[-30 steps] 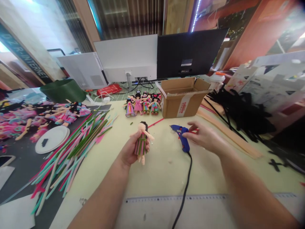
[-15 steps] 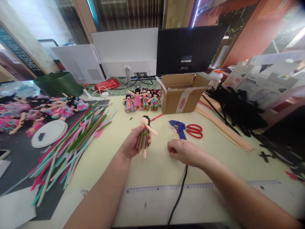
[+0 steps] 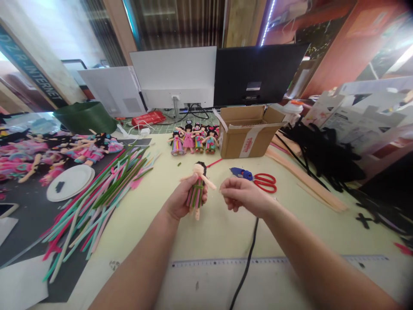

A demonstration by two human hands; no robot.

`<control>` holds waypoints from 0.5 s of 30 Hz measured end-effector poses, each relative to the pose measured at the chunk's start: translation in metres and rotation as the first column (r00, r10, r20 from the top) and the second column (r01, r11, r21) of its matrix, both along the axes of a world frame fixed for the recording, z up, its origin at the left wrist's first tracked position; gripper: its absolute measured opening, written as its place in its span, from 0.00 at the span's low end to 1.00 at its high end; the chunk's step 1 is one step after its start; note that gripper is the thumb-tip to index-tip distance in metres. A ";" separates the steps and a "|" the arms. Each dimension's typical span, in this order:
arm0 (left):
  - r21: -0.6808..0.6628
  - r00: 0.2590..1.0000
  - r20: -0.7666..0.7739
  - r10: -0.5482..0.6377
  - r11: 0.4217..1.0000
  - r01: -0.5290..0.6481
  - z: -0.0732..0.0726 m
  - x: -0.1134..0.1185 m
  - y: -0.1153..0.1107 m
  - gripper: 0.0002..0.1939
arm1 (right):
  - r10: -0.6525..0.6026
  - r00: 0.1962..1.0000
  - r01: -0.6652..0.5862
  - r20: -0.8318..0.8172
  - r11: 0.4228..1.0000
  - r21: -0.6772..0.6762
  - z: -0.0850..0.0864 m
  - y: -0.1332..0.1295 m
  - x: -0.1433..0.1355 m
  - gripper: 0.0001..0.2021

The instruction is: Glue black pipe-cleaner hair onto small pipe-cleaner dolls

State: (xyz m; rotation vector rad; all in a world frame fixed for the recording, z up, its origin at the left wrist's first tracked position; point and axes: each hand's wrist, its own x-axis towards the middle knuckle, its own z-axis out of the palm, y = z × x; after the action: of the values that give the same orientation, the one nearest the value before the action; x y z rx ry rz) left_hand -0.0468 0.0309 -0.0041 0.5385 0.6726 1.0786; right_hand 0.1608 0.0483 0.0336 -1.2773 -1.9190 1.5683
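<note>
My left hand is wrapped around a small doll, thumb on its chest. The doll has black hair, a pale blank face, outstretched arms and a skirt striped green and pink. To its right hovers my right hand, fingers curled with thumb and fingertips together. Whatever that pinch may hold is too small to make out. Behind this hand lies a blue glue gun, its handle mostly hidden by the hand. Red-handled scissors rest beside the glue gun.
Finished dolls stand by an open cardboard box. Loose pipe cleaners and white plates lie left; black pipe cleaners are heaped right. A ruler and black cable lie in front.
My right hand has risen from the table beside the glue gun handle and moved slightly toward the doll, now covering that handle. The left hand keeps its hold; the view has tilted slightly.
</note>
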 end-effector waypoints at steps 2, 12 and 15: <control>-0.004 1.000 0.008 0.010 1.000 -0.010 0.002 0.000 0.000 0.16 | -0.159 0.923 0.050 -0.351 0.953 -0.300 0.002 0.002 0.000 0.11; 0.006 0.999 -0.031 -0.028 1.000 0.028 -0.001 0.005 -0.002 0.18 | -0.429 0.705 0.060 -0.564 0.829 -0.556 -0.010 0.000 0.001 0.12; 0.017 0.991 -0.122 -0.050 0.998 0.053 -0.003 0.007 -0.004 0.20 | -0.461 0.685 0.102 -0.564 0.827 -0.553 -0.012 0.000 0.001 0.12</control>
State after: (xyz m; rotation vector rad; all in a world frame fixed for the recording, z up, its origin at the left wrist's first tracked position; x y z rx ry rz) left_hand -0.0398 0.0271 -0.0069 0.6392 0.7509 1.0110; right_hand 0.1617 0.0480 0.0218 -0.8915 -0.8338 2.0264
